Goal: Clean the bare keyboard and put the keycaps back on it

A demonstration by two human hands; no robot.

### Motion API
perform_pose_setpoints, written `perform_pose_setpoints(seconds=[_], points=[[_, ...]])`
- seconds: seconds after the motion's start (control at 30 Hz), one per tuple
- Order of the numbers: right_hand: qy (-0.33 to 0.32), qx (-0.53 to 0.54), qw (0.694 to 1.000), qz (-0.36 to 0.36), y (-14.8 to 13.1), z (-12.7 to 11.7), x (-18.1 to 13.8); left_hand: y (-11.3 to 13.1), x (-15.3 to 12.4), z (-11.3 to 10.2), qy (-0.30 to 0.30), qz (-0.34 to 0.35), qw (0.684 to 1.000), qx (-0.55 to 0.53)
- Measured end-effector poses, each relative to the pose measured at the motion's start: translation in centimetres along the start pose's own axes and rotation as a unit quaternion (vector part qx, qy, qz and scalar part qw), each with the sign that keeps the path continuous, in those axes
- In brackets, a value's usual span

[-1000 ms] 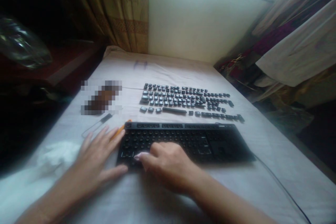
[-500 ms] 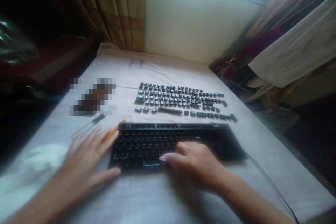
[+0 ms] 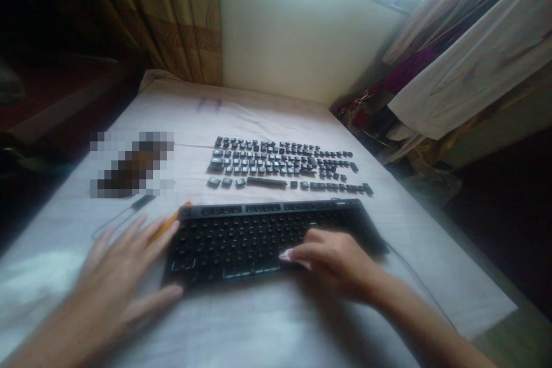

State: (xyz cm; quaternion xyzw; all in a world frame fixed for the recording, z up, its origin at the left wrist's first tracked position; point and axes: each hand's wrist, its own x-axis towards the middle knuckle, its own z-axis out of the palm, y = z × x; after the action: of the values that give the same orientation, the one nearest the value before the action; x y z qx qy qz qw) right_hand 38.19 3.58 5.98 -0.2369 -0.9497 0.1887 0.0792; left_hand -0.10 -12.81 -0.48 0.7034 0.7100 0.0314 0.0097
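A black keyboard [image 3: 241, 238] with its main keycaps off lies in front of me, its bare switches showing. My left hand [image 3: 123, 267] is spread open, its thumb and a finger against the keyboard's left end. Under or beside its fingers lies a thin orange stick-like thing [image 3: 163, 231], partly hidden. Over the lower rows, right of the middle, my right hand [image 3: 338, 261] pinches a small pale pinkish-white cloth or tissue [image 3: 286, 255] that touches the keyboard. The removed keycaps [image 3: 263, 169] are laid out in rows behind it, including the long space bar keycap [image 3: 266, 182].
A blurred-out object [image 3: 133, 164] sits at the left of the cloth-covered surface [image 3: 276, 115], near a small dark piece with a thin cord [image 3: 142, 201]. The keyboard cable [image 3: 414, 273] runs off to the right. Hanging cloths [image 3: 466, 63] are beyond the right edge.
My right hand has moved to the right along the keyboard's lower rows with the cloth or tissue. My left hand stays at the left end. The whole view has shifted slightly rightward.
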Motion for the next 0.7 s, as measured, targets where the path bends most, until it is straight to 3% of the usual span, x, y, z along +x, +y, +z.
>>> perform_pose_setpoints(seconds=[0.07,0.2,0.4,0.7], points=[[-0.002,-0.009,1.000,0.007,0.6,-0.3,-0.6,-0.1,-0.2,0.4,0.017,0.011,1.000,0.009],[0.013,-0.049,0.999,0.001,1.3,-0.7,-2.0,-0.4,-0.4,1.4,0.115,0.049,0.991,0.039],[0.014,-0.072,0.997,0.009,2.3,-1.1,-3.2,-0.5,0.2,1.4,0.166,0.090,0.981,0.041],[0.017,-0.043,0.997,0.059,3.9,-3.2,-6.1,0.1,0.1,0.7,0.110,0.043,0.993,0.008]])
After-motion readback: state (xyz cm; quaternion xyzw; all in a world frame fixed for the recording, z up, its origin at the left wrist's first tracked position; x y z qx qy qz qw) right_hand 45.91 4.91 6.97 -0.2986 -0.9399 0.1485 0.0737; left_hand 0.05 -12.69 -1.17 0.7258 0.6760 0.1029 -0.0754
